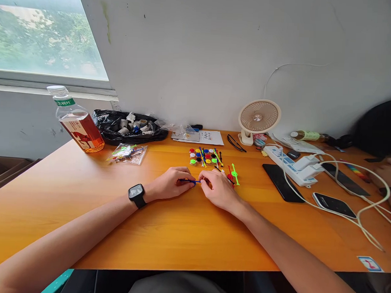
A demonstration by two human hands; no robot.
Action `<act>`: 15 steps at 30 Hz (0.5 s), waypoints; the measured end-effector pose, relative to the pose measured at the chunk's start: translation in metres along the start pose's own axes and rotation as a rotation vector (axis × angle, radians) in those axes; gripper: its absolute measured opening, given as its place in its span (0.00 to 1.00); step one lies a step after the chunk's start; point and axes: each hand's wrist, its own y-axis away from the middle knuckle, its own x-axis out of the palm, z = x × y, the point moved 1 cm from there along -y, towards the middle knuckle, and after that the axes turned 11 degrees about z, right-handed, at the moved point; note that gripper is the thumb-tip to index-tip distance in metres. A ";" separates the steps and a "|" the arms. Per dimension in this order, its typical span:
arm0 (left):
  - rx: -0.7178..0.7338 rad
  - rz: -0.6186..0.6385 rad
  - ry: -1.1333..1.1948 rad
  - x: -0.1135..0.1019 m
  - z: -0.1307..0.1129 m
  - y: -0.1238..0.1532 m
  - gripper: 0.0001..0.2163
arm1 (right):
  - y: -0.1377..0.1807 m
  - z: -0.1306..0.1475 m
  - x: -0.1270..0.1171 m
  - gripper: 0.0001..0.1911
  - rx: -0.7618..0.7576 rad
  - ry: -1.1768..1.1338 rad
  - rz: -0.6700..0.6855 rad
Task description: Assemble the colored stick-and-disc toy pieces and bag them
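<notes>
Between my two hands, low over the table, is a blue plastic arrow spinner [188, 180] with a round part below its middle. My left hand [169, 183] is closed in a pinch around its left side. The fingertips of my right hand [221, 188] are pinched at its right end. Just past my right hand lie a green arrow spinner [234, 174] and a red arrow [229, 173], partly hidden by that hand. Behind both hands, small coloured round pieces [209, 156] stand in rows, with several loose arrows [220, 157] beside and across them.
At left stand a bottle of amber drink [81, 130], a clear bag of coloured parts [127, 154] and a black plastic bag [108, 136]. A small fan [260, 117] is at the back. Right of my hands are a black phone [282, 183], a power strip [287, 165] and looping white cables [357, 214]. Another person's arm [388, 176] rests far right.
</notes>
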 end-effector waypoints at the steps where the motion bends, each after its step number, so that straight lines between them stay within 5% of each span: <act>1: -0.001 0.005 -0.002 0.000 0.000 0.000 0.10 | 0.000 0.000 0.000 0.08 -0.001 0.006 -0.002; 15: -0.053 -0.015 -0.021 -0.002 -0.002 0.000 0.05 | 0.001 -0.001 -0.001 0.08 -0.029 0.028 -0.018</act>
